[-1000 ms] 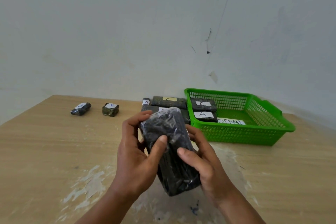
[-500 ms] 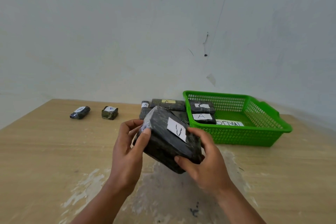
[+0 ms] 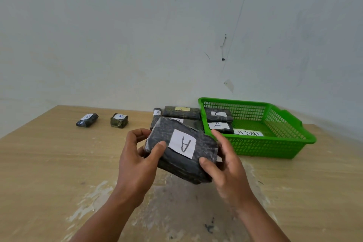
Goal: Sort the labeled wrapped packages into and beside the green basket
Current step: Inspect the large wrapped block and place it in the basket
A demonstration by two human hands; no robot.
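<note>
Since half a second back, the big black package [image 3: 176,163] got turned a bit more, so its white label [image 3: 182,143] faced the camera flat, an A reading upside down. Both hands gripped it up off the tabletop [image 3: 49,163]: left hand [image 3: 137,165] with its thumb on top of the left end and fingers curled behind, right hand [image 3: 225,167] wrapped round the near right corner. It hung just near-left of the green basket [image 3: 275,147]. Inside the basket's left end lay a C package [image 3: 218,116] and an A package [image 3: 221,127]. A yellow-label package [image 3: 181,113] sat just left of the basket, and two small packages [image 3: 87,120] sat far left.
</note>
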